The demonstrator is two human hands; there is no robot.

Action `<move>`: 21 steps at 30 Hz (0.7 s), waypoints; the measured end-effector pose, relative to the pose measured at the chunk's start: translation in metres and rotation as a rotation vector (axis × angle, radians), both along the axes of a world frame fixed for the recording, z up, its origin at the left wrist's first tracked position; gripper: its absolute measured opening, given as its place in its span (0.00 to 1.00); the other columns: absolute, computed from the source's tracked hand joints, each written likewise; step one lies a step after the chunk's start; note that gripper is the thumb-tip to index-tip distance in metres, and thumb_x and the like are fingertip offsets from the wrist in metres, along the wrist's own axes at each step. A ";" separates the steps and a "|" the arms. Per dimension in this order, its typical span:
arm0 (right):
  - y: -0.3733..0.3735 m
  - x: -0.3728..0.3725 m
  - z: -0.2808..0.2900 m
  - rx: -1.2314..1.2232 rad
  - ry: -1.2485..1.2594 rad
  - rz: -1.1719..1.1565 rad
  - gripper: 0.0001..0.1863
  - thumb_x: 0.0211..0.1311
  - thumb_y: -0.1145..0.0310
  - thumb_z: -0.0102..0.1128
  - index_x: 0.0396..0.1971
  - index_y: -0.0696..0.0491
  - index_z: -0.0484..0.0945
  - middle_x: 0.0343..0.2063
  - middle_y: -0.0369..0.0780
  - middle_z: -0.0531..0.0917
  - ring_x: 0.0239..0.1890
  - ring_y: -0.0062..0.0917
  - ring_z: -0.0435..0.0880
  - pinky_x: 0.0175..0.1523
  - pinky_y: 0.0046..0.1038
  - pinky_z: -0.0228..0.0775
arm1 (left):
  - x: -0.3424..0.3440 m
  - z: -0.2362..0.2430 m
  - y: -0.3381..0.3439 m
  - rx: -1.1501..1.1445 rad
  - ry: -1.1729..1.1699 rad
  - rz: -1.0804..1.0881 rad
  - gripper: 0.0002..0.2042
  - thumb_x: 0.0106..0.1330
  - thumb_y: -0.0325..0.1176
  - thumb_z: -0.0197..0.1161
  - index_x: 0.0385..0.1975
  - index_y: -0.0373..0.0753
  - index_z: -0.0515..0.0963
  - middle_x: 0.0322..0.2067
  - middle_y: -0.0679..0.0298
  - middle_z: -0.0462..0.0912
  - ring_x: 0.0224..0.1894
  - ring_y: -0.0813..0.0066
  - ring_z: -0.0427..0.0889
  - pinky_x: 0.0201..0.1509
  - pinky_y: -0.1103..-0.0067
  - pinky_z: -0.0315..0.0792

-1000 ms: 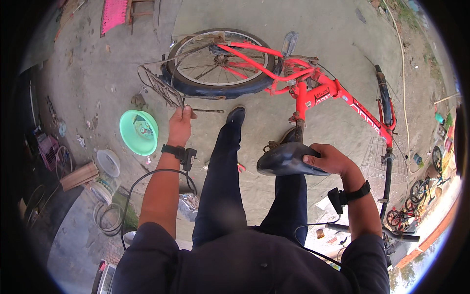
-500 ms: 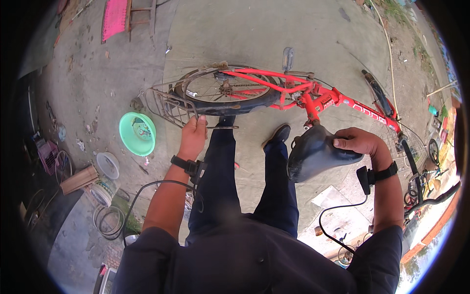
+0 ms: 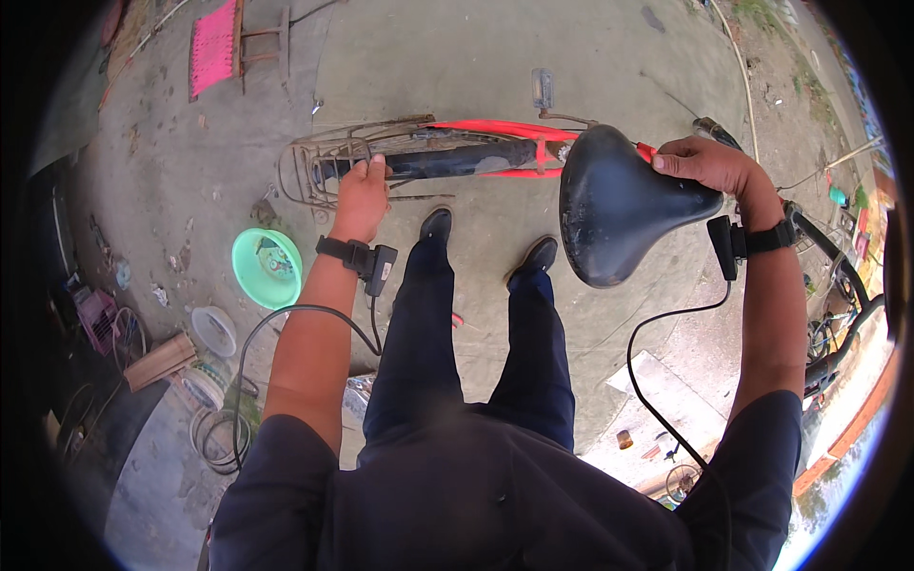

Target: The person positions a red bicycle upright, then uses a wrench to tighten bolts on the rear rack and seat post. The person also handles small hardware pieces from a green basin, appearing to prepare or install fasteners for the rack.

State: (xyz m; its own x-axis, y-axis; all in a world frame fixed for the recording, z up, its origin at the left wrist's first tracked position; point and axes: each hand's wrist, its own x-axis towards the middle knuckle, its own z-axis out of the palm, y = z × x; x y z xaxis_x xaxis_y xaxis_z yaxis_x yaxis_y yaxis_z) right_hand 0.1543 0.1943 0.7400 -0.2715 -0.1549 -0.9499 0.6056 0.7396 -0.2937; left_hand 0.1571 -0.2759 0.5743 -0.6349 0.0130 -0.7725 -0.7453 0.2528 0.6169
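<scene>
Left hand [image 3: 363, 198] grasps the rear rack [image 3: 328, 150]; right hand [image 3: 703, 168] grips the saddle [image 3: 617, 209] near its nose, underside hidden. Bicycle [image 3: 495, 127] sits crosswise ahead, looking roughly upright, rear tyre [image 3: 457, 162] left, handlebar [image 3: 840, 252] right. Advice: load both hands evenly, tyre off the shoes [image 3: 436, 226]; handlebar's unheld, could swing. Mind the far-side pedal [image 3: 542, 88].

The broad grey concrete ground [image 3: 428, 67] carries a red-and-black metal bicycle [image 3: 614, 205], standing upright. Toward the left rest a round pale-green plastic basin [image 3: 248, 284], a shallow round white basin [image 3: 213, 331] and a pink-topped, wooden-framed seat [image 3: 213, 48].
</scene>
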 end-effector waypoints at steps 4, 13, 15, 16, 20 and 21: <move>-0.019 -0.013 0.014 0.117 0.250 -0.057 0.36 0.63 0.37 0.61 0.49 0.58 0.82 0.40 0.43 0.85 0.45 0.28 0.82 0.54 0.29 0.71 | -0.029 0.008 -0.009 0.001 0.002 0.012 0.18 0.76 0.45 0.53 0.32 0.34 0.76 0.16 0.68 0.69 0.17 0.79 0.67 0.21 0.77 0.65; -0.127 0.022 0.029 0.554 1.162 0.056 0.39 0.50 0.44 0.73 0.56 0.57 0.78 0.58 0.52 0.76 0.60 0.50 0.74 0.63 0.41 0.68 | -0.065 0.005 -0.006 0.069 -0.105 0.019 0.17 0.77 0.45 0.52 0.35 0.34 0.74 0.15 0.70 0.64 0.14 0.80 0.61 0.21 0.78 0.61; -0.160 0.033 0.023 0.697 1.209 0.174 0.47 0.50 0.39 0.71 0.63 0.57 0.71 0.62 0.53 0.72 0.66 0.54 0.67 0.65 0.50 0.62 | -0.071 0.007 -0.010 0.093 -0.093 0.013 0.17 0.77 0.44 0.52 0.36 0.33 0.74 0.15 0.70 0.64 0.14 0.80 0.61 0.20 0.78 0.61; -0.172 0.033 0.018 0.731 1.204 0.114 0.49 0.49 0.37 0.70 0.65 0.57 0.69 0.62 0.54 0.71 0.67 0.55 0.65 0.67 0.51 0.59 | -0.074 0.009 -0.012 0.097 -0.073 0.018 0.17 0.77 0.44 0.52 0.36 0.33 0.74 0.15 0.70 0.64 0.14 0.80 0.61 0.20 0.78 0.61; -0.196 0.035 0.015 0.795 1.150 -0.111 0.54 0.47 0.39 0.74 0.70 0.53 0.62 0.68 0.52 0.64 0.73 0.54 0.55 0.71 0.60 0.48 | -0.075 0.017 -0.008 0.082 -0.082 0.018 0.17 0.77 0.43 0.52 0.37 0.33 0.74 0.16 0.68 0.67 0.14 0.79 0.64 0.20 0.78 0.62; -0.196 0.033 0.015 0.807 1.162 -0.107 0.55 0.46 0.39 0.74 0.70 0.53 0.62 0.68 0.52 0.63 0.73 0.54 0.54 0.71 0.61 0.48 | -0.074 0.019 -0.005 0.077 -0.072 0.003 0.17 0.77 0.43 0.52 0.38 0.33 0.74 0.16 0.68 0.68 0.15 0.78 0.65 0.20 0.78 0.63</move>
